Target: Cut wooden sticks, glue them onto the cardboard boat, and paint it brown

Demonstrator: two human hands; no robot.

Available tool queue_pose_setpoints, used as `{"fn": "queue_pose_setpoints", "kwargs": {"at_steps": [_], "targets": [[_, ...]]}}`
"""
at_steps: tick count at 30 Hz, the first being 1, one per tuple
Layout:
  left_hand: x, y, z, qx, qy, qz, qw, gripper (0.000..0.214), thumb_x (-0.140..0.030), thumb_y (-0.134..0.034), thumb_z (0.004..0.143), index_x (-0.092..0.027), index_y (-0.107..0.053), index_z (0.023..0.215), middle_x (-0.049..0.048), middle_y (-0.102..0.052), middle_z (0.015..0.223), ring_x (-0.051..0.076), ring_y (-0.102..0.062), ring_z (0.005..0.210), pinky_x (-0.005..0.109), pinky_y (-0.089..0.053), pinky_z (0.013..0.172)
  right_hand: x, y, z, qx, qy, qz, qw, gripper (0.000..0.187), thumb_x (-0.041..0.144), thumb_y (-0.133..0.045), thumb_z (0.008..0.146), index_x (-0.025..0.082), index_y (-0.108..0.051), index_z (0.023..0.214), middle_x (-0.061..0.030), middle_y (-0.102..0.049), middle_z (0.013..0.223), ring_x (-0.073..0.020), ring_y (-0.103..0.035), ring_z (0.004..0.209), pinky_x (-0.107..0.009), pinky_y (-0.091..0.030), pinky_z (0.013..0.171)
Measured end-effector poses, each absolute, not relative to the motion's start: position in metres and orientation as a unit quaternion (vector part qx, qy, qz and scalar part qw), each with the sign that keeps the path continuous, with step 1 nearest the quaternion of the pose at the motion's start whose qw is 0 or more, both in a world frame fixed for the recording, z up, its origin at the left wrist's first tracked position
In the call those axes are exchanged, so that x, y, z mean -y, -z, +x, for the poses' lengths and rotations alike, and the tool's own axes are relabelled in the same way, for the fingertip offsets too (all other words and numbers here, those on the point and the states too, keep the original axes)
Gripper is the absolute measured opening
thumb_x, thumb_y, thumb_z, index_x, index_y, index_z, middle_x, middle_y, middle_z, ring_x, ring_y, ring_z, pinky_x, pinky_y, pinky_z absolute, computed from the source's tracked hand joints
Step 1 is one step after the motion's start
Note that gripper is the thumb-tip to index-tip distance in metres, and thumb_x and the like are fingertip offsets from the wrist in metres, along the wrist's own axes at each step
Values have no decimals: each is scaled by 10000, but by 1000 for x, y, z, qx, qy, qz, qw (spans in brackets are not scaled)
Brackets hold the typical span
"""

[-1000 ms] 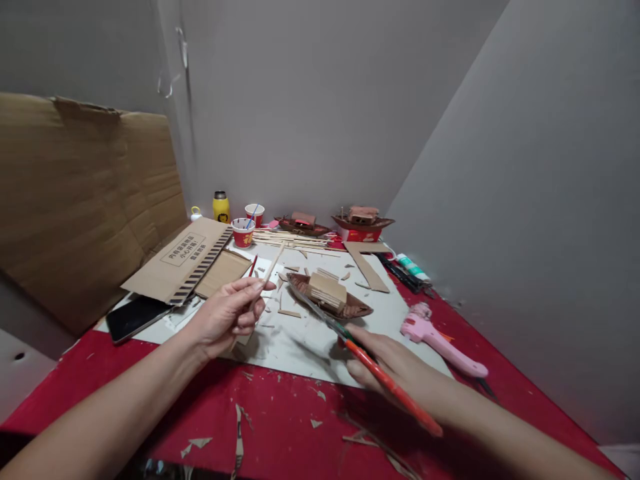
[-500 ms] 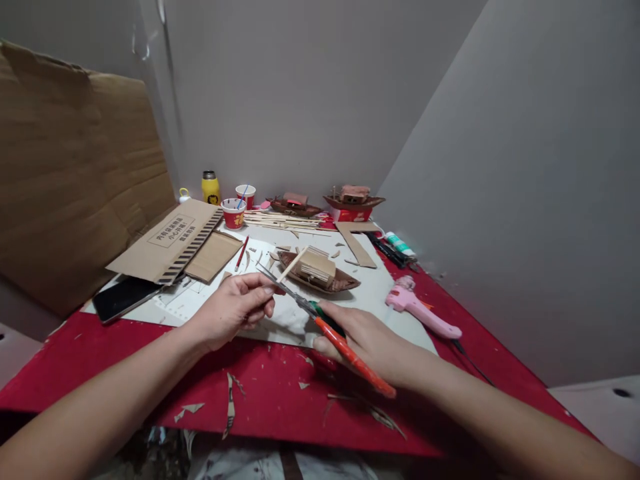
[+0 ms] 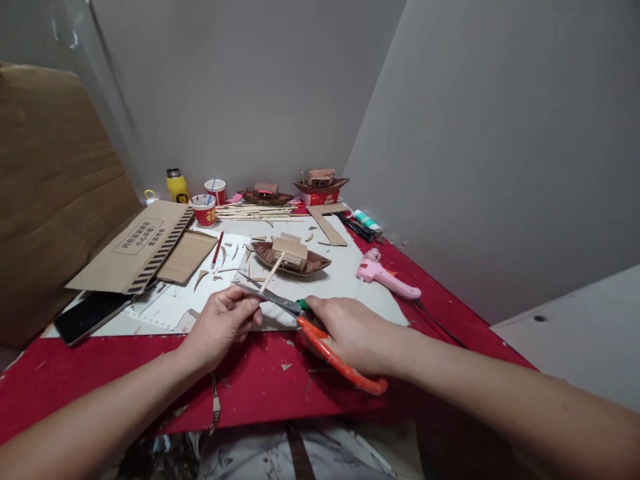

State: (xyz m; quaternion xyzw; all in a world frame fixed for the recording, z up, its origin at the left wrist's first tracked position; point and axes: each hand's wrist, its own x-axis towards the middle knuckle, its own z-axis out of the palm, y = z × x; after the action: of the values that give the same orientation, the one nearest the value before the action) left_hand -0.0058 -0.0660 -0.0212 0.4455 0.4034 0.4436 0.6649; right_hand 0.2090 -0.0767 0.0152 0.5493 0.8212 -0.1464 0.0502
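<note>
My left hand [image 3: 225, 327] is closed with thumb and fingers pinching the lower end of a thin pale wooden stick [image 3: 273, 269], which slants up and away. My right hand [image 3: 355, 333] grips a pair of scissors [image 3: 320, 347] with orange and green handles. The scissor blades are parted and cross the stick just above my left fingertips. Directly beyond the stick lies a small brown model boat [image 3: 316, 263] with a cardboard cabin roof, partly covered by the stick.
Two more model boats [image 3: 265, 193] stand at the back near wooden sticks [image 3: 255, 211] and paper cups [image 3: 203, 211]. A pink glue gun [image 3: 387, 275] with a cord lies right. Cardboard [image 3: 137, 243] and a phone [image 3: 93, 317] are left. Scraps litter the red cloth [image 3: 260, 393].
The view has swung to the right, so the tabletop things appear further left. The scissor blades and handles have spread wider. The stick is still in my left fingers.
</note>
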Motion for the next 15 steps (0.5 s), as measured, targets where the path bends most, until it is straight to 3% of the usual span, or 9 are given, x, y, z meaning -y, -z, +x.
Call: {"fn": "queue_pose_setpoints", "kwargs": {"at_steps": [6, 15], "targets": [[69, 20, -5, -409, -449, 430, 668, 435, -470, -879, 657, -149, -619, 792, -61, -597, 540, 13, -328, 372, 149, -230, 378, 77, -16, 209, -817, 156, 553, 54, 238, 357, -487, 904, 167, -629, 923, -158, -743, 890, -268, -672, 732, -305, -318, 579], [79, 24, 0, -403, -484, 422, 652, 429, -498, -856, 684, -154, -605, 731, -66, -581, 534, 3, -308, 371, 139, -232, 377, 71, -27, 204, -833, 154, 530, 42, 254, 401, -481, 883, 185, -579, 973, -150, -722, 989, -296, -679, 853, -313, -349, 621]]}}
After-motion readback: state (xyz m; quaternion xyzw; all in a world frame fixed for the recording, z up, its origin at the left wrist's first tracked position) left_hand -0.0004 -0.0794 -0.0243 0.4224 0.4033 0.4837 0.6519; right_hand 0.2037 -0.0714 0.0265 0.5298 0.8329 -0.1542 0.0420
